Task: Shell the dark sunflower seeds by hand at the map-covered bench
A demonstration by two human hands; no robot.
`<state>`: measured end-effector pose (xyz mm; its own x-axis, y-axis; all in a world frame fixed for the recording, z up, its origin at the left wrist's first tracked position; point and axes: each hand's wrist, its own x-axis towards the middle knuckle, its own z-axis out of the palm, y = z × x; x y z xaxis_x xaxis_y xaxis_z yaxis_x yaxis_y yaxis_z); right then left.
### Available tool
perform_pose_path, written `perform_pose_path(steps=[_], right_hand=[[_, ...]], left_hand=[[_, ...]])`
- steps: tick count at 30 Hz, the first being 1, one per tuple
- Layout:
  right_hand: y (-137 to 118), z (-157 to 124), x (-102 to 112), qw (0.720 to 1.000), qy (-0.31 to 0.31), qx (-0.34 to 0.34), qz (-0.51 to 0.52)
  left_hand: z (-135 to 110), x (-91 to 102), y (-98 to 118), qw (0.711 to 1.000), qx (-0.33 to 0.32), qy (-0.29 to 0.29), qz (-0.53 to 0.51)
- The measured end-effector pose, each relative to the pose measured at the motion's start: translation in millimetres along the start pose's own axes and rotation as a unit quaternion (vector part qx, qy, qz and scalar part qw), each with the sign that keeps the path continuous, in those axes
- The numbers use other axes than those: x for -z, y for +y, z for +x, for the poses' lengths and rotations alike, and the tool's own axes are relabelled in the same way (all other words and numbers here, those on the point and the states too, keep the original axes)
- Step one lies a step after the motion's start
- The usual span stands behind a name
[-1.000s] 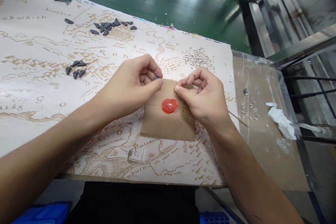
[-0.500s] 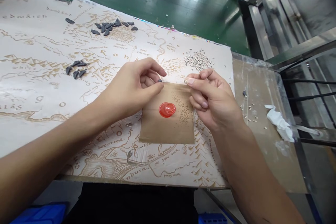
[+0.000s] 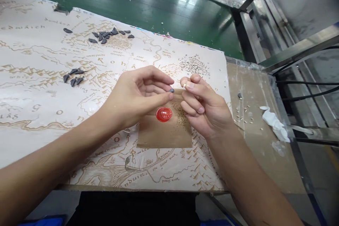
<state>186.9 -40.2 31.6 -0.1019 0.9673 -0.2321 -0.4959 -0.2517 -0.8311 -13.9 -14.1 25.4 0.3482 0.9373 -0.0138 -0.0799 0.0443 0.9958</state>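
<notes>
My left hand (image 3: 137, 95) pinches a small dark grey piece (image 3: 171, 90) between thumb and fingertips, just above the top edge of a brown kraft paper sheet (image 3: 164, 135). My right hand (image 3: 203, 106) holds a tiny pale fleck (image 3: 184, 85) between its fingertips, over the sheet's upper right corner. Below my left thumb, a glossy red round disc (image 3: 164, 114) lies on the paper, apart from both hands. Fine dark specks (image 3: 179, 118) dot the paper to its right.
A cream map sheet (image 3: 34, 113) carries dark grey pieces (image 3: 103, 36), (image 3: 72, 76) and a heap of small seeds (image 3: 193, 65). To the right lie a crumpled white tissue (image 3: 274, 123) and scattered seeds (image 3: 242, 114). Green floor lies beyond the table's far edge.
My hands have come closer together over the paper, and my right hand has rotated, its fingertips now pointing left. The view has shifted slightly, and the red disc looks smaller and more rounded.
</notes>
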Motion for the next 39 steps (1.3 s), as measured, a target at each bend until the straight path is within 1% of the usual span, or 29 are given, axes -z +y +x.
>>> perform_pose_path(steps=[5, 10, 14, 27, 34, 37, 39], right_hand=[[5, 2, -2, 0.999, -0.023, 0.026, 0.008], [9, 4, -1, 0.998, -0.047, 0.048, 0.014], [13, 3, -1, 0.997, -0.059, 0.054, 0.025], [16, 2, -3, 0.996, -0.049, 0.057, 0.04], [17, 3, -2, 0.996, -0.048, 0.064, 0.029], [18, 2, -3, 0.996, -0.045, 0.081, 0.006], [19, 0, -5, 0.993, -0.042, 0.11, -0.016]], left_hand=[[0, -1.4, -2, 0.996, 0.031, -0.024, -0.079], [0, -1.4, -3, 0.993, 0.044, -0.036, -0.107], [0, -1.9, -2, 0.992, 0.039, -0.041, -0.115], [0, -2.6, 0, 0.992, 0.041, -0.025, -0.114], [-1, -3.2, 1, 0.993, 0.047, -0.019, -0.108], [-2, -3.5, 2, 0.993, 0.046, -0.015, -0.107], [-3, -4.1, 2, 0.993, 0.045, -0.014, -0.106]])
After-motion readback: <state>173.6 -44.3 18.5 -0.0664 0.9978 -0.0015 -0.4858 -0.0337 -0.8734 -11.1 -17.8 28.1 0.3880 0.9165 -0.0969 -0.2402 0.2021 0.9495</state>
